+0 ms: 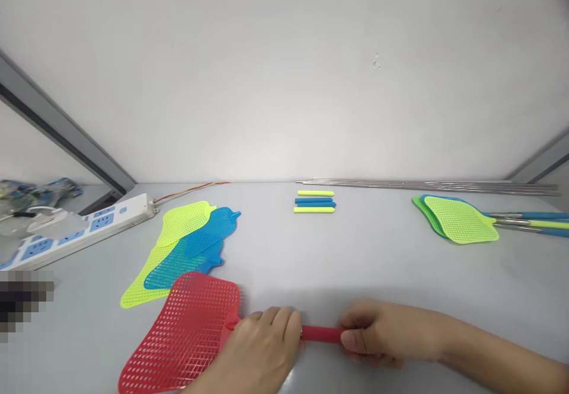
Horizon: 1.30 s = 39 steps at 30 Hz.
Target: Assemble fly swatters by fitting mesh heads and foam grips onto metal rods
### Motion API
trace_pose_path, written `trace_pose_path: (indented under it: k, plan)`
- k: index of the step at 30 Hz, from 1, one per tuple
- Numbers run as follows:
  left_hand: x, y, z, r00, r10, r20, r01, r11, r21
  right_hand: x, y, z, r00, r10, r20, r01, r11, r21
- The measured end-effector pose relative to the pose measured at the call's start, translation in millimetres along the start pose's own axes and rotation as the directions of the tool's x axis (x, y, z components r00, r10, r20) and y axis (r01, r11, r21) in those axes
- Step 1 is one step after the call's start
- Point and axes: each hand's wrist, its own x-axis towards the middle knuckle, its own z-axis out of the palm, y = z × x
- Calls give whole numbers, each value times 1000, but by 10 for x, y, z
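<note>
A red fly swatter (191, 323) lies low across the front of the grey table, its mesh head to the left. My left hand (267, 346) is closed around the swatter's rod, just right of the head. Between my hands, a short bit of metal rod leads into the red handle (322, 334). The fingers of my right hand (377, 335) grip that handle at its right end. Left of centre, loose yellow swatter heads (184, 222) and blue swatter heads (217, 228) overlap one another, partly behind the red head.
Yellow and blue handle tubes (315, 202) lie at the back centre. Thin metal rods (422, 185) run along the wall. Several swatters with rods and handles (466, 222) are stacked at right. A white power strip (102, 222) with a thin cable sits at left.
</note>
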Motion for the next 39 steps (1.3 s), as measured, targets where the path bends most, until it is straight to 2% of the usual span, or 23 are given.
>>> trace_pose_path:
  k: [10, 14, 19, 23, 25, 28, 29, 30, 32, 33, 34, 35, 36, 37, 38, 39]
  plan:
    - [-23, 9, 74, 997, -5, -82, 4, 1000, -17, 19, 37, -7, 1000, 1, -1, -1, 997, 74]
    - [-19, 2, -54, 994, -4, -109, 5, 1000, 10, 10, 30, -5, 998, -7, 59, -2, 990, 140]
    - [4, -53, -264, 992, -19, -127, 26, 998, 53, 39, 1, -18, 988, -126, 89, 103, 968, 230]
    - [15, -45, -263, 986, 92, -142, -94, 995, -11, 62, -11, -14, 966, -153, 206, 105, 968, 229]
    - [21, -59, -269, 983, 98, -153, -107, 993, -55, 63, -13, -28, 965, -184, 188, 138, 962, 234]
    - [29, -185, -363, 961, -8, -275, -23, 994, -111, 42, -25, -113, 976, -185, 111, 154, 958, 241]
    - [31, -258, -413, 937, -94, -335, 58, 991, -117, 30, -31, -158, 980, -176, 96, 149, 959, 239]
    - [32, -342, -466, 891, -183, -416, 146, 982, -119, 16, -37, -208, 980, -183, 73, 161, 958, 235]
    - [29, -527, -566, 743, -416, -524, 365, 908, -204, -8, -46, -311, 977, -208, 49, 192, 955, 228]
    - [25, -617, -606, 662, -528, -532, 436, 848, -300, -15, -46, -358, 974, -225, 34, 212, 951, 225]
    - [20, -700, -638, 594, -627, -504, 462, 779, -425, -20, -43, -400, 969, -247, 14, 238, 945, 226]
    - [15, -770, -659, 569, -712, -412, 451, 689, -568, -21, -37, -434, 966, -260, 2, 253, 941, 226]
    - [9, -826, -669, 590, -769, -245, 430, 556, -711, -20, -29, -461, 963, -268, -12, 264, 938, 224]
    - [4, -866, -670, 665, -745, -48, 398, 408, -822, -18, -19, -482, 962, -272, -18, 270, 937, 222]
    - [1, -890, -662, 749, -652, 117, 367, 262, -893, -15, -9, -497, 962, -271, -16, 268, 938, 220]
    - [2, -899, -647, 796, -565, 216, 350, 139, -926, -13, 3, -509, 963, -268, -12, 264, 940, 217]
